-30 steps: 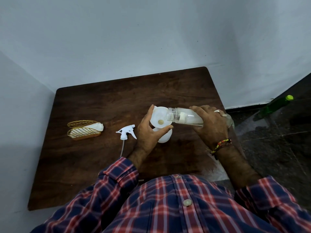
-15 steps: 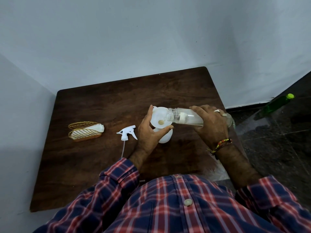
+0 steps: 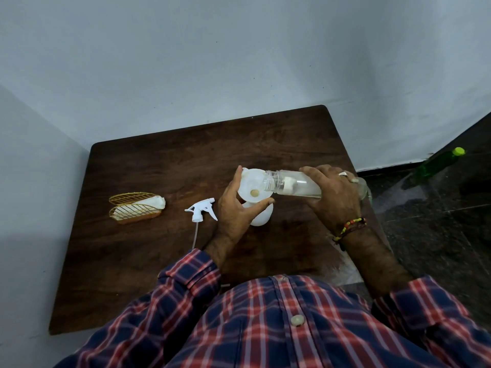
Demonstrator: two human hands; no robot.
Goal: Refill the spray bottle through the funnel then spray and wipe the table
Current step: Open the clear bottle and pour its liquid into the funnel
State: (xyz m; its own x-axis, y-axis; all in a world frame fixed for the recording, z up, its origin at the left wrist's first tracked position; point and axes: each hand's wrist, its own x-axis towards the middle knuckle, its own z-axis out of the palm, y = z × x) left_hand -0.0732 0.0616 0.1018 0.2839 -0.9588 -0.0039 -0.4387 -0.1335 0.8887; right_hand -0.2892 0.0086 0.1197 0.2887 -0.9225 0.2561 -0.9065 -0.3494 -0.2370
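Unchanged since the earlier frames: both hands keep their holds, clear bottle still tipped over the funnel.

Wire basket (image 3: 136, 207): left on the desk (image 3: 148, 261), holding a white cloth (image 3: 148, 203).
Spray head (image 3: 202, 209): lying loose, tube trailing toward the shirt.
Left hand (image 3: 235, 213): grip curled round funnel (image 3: 252, 187), which sits on the white spray bottle (image 3: 261, 217); bottle mostly hidden.
Clear bottle (image 3: 292, 185): near horizontal, mouth over funnel rim.
Right hand (image 3: 333, 197): grip wrapped over clear bottle; base hidden.
Green bottle (image 3: 438, 162): on the floor, blurred.
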